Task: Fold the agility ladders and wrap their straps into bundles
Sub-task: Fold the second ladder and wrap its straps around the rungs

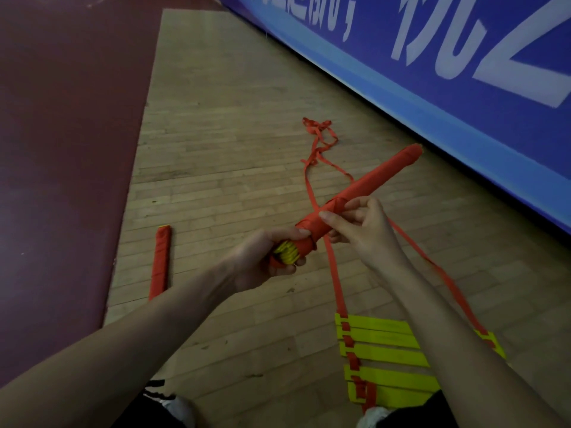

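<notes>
A long bundle of yellow ladder rungs wrapped in red strap [367, 185] is held above the wooden floor, its far end pointing up right. My left hand [272, 257] grips its near end, where the yellow rung ends show. My right hand [363, 222] pinches the red strap against the middle of the bundle. Loose red strap [319, 140] trails over the floor beyond it. A second ladder [383, 359] with yellow rungs and red straps lies stacked on the floor under my right forearm. A finished red bundle [160, 262] lies at the left.
A blue banner wall [463, 88] with white lettering runs along the right. A dark red mat [61, 149] borders the wooden floor [222, 118] on the left. My shoes [173, 409] show at the bottom edge.
</notes>
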